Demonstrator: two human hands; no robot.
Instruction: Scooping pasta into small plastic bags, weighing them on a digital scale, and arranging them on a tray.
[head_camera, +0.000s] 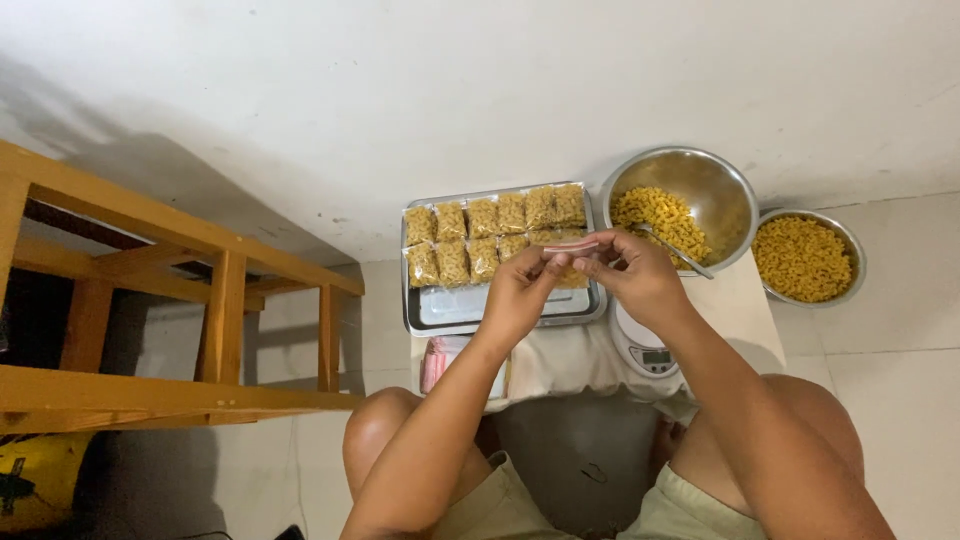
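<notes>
The person sits with bare knees at a low white table (745, 300), both hands raised over it. The left hand (520, 292) and the right hand (632, 272) meet above the near right corner of a metal tray (440, 310), and together they pinch a small clear bag (570, 245) with a pink strip along its top edge. The fingers of both hands are closed on that strip, thumbs against fingertips, holding the bag stretched flat between them.

In the far part of the tray lie two rows of sealed bags of yellow pasta (480, 235), packed side by side; the near part of the tray is bare metal. Just right of the tray stands a large steel bowl (720, 185) partly filled with loose pasta, with a spoon (680, 252) resting in it. Further right a smaller steel bowl (808, 258) sits full of the same pasta. A small white kitchen scale (645, 350) lies below the right wrist. At the left stands a wooden frame (225, 310).
</notes>
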